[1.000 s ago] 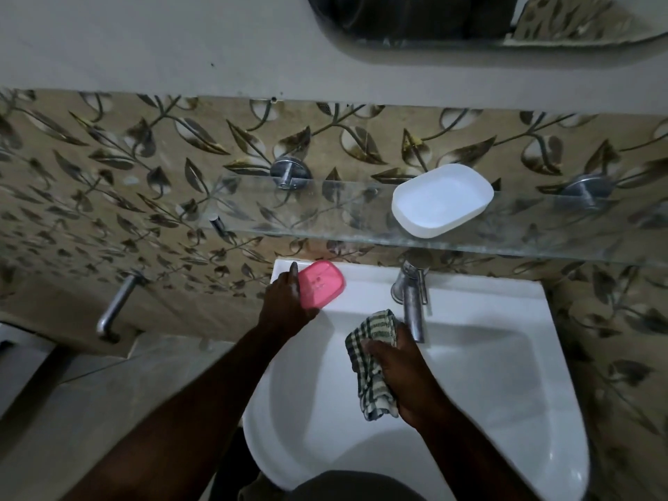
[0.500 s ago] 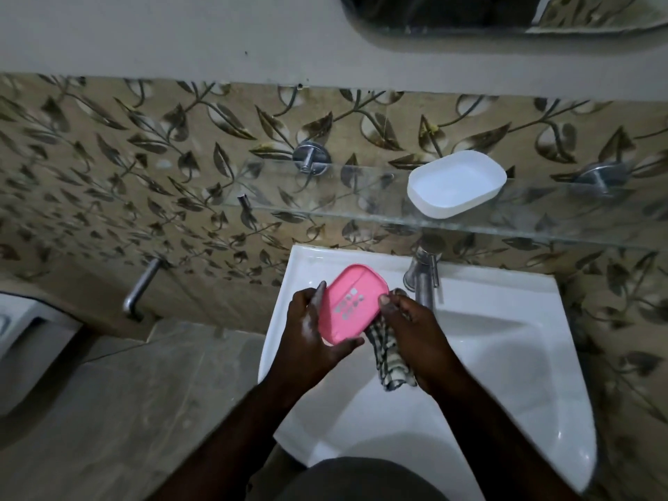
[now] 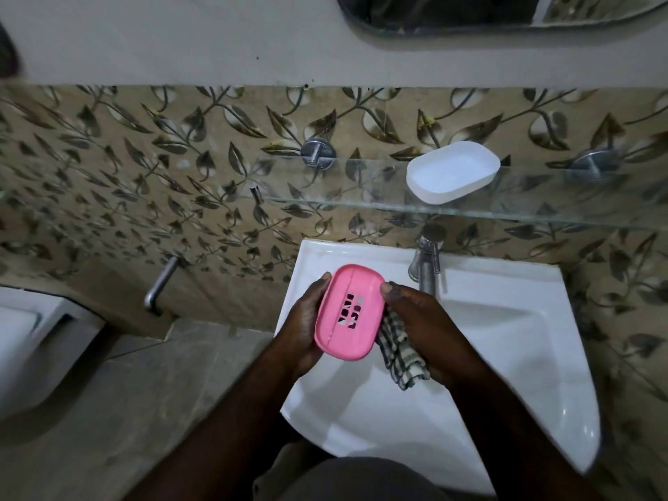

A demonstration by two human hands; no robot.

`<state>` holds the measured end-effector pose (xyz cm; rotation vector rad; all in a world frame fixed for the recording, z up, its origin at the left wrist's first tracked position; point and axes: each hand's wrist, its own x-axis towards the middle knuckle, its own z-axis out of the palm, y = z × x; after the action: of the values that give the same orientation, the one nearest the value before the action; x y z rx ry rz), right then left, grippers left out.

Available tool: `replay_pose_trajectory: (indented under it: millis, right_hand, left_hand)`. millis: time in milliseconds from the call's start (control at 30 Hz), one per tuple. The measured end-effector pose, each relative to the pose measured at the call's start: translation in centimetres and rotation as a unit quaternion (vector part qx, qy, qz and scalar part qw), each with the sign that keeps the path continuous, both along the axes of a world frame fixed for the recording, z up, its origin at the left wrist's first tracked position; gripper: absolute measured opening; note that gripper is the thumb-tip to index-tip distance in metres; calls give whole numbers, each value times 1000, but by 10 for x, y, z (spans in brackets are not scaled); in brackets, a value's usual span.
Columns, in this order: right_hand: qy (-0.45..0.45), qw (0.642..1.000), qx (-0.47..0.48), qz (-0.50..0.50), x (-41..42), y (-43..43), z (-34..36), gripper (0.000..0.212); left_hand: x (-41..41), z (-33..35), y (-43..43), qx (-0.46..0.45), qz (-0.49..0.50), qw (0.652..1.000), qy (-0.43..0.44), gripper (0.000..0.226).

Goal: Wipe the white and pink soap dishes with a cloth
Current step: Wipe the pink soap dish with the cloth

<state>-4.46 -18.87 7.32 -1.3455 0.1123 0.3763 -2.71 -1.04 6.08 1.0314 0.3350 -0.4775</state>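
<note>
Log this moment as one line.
left hand: holds pink soap dish above sink | right hand: grips checked cloth, touches dish edge | white soap dish: on glass shelf

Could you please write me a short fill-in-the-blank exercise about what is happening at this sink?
The left hand grips the pink soap dish over the sink, whose colour is ____.
The right hand holds the cloth to the ____ of that dish.
The white soap dish rests on a shelf made of ____.
Missing words: white, right, glass.
</note>
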Motion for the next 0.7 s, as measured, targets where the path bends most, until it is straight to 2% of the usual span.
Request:
replay_pose_trajectory:
  millis: [100,200,333,433,533,633,700]
  right_hand:
    - [-22,998,-62,-12,1,1,5,48]
    - [-57,988,-141,-10,3,-1,11,46]
    - [-61,988,-145,-7,4,-7,22,45]
    - [-43,990,-130,-19,4,-17,26,42]
    - [-79,968,-234,-48,7,-32,22,24]
    - [-93,974,-189,-89,6,-43,20,56]
    - [-96,980,-137,-105,3,-47,23,64]
  left_hand:
    - [-2,-4,-5,-77,-8,996,32,60]
    - [-5,-9,-7,-162,-36,985,50,77]
    - [-1,-16,-8,-252,-81,964,24,90]
    - [4,-18,-12,-290,-100,952,2,93]
    - [8,-19,-16,-293,-96,951,11,90]
    - [10,-20,-16,-294,-95,951,14,83]
    - [13,-19,-15,-281,-89,955,14,80]
